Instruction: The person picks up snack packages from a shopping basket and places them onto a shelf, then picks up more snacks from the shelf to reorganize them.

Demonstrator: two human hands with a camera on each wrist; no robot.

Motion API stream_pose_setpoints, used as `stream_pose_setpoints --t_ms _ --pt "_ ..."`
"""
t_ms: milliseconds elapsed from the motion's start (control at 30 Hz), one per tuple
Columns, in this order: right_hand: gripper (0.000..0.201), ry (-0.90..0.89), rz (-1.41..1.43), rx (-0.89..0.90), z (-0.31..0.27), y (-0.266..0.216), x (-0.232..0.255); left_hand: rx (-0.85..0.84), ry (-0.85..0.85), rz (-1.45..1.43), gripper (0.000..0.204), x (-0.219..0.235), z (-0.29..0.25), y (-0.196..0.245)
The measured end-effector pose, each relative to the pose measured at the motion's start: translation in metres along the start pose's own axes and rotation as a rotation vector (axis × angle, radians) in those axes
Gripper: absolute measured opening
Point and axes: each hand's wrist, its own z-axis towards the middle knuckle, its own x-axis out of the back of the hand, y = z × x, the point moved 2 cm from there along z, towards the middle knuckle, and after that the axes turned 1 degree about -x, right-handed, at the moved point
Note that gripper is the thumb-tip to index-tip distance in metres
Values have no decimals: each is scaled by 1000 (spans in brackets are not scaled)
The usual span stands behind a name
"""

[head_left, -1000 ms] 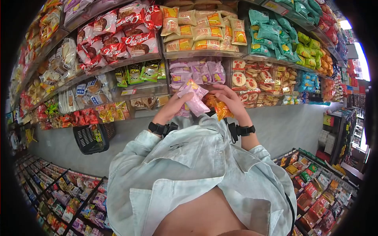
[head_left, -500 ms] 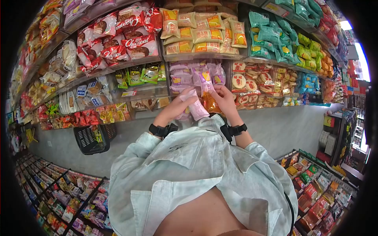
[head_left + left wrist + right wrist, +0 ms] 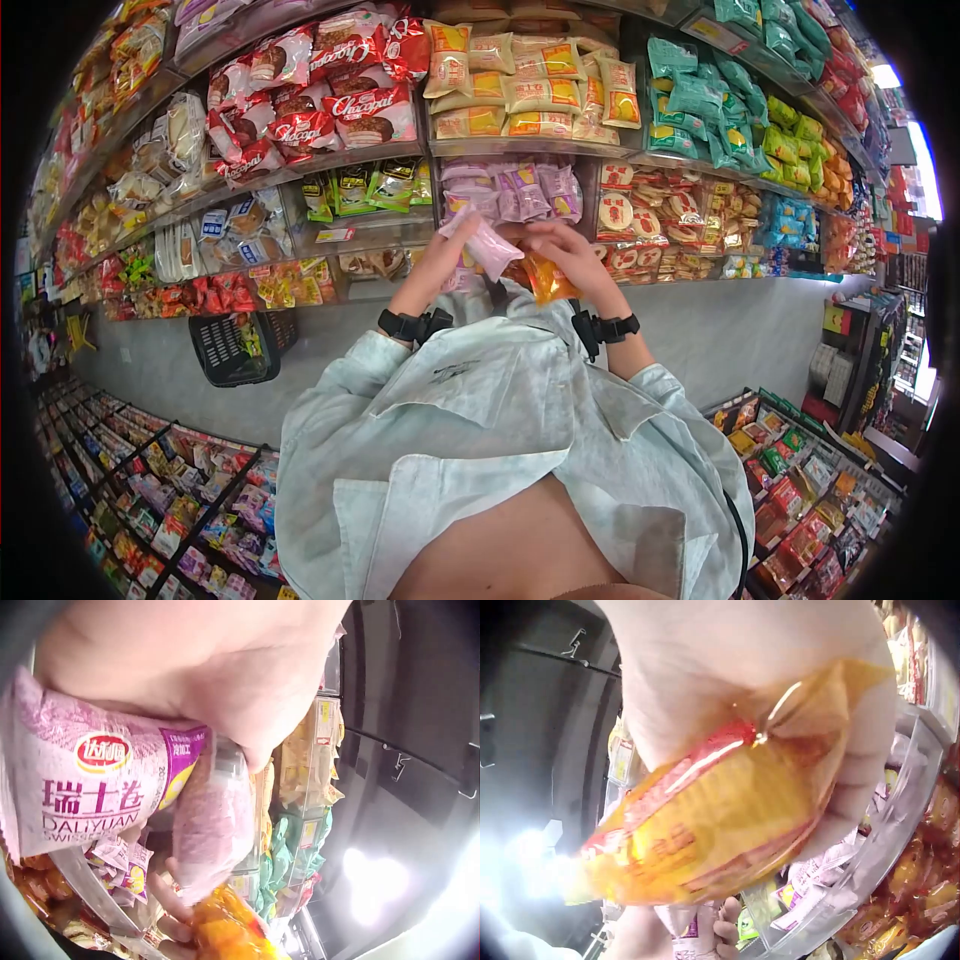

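My left hand [image 3: 437,268] grips two pink-purple wrapped cakes; in the left wrist view one packet [image 3: 97,776] shows its printed front beneath the palm, and a second packet [image 3: 212,829] lies beside it. An orange clear-wrapped packet [image 3: 548,279] is held by my right hand [image 3: 577,264], just right of the purple ones. Seen from the right wrist, this orange packet [image 3: 727,814] lies across the palm with the fingers partly behind it. Behind both hands, a shelf bin holds similar purple packets [image 3: 521,192].
Red Chocopal packets [image 3: 366,115], cream packets [image 3: 542,95] and green packets [image 3: 692,96] fill the upper shelf. Round biscuits [image 3: 616,212] are right of the purple bin. A black basket [image 3: 236,352] stands lower left, and more display racks flank the body.
My right hand has drawn back from an upright purple packet and moved right and down with the orange one. My left hand has tilted its packets. The head view has shifted slightly.
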Motion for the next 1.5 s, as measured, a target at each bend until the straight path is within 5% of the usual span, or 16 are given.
stream_pose_setpoints --t_ms 100,200,533,667,767,1300,1400,1500 --pt "37 -174 225 -136 -20 -27 -25 -11 68 -75 54 -2 2 3" --pt "36 -189 37 -121 -19 -20 -29 -2 92 -60 56 -3 4 0" --pt "22 19 -100 42 26 -3 -13 54 83 -66 45 -6 -4 8" --pt "34 97 -353 138 57 -46 -17 45 81 -83 37 1 -8 7" --pt "46 333 -676 236 100 -37 -2 25 77 -99 32 4 -9 0" --pt "34 -66 -355 13 31 13 -13 -112 64 36 28 4 -1 1" --pt "38 -106 -308 -28 12 -2 -22 -75 62 -12 25 4 11 -6" --pt "46 -140 -254 -34 1 -7 -29 -83 42 -348 19 1 20 -6"
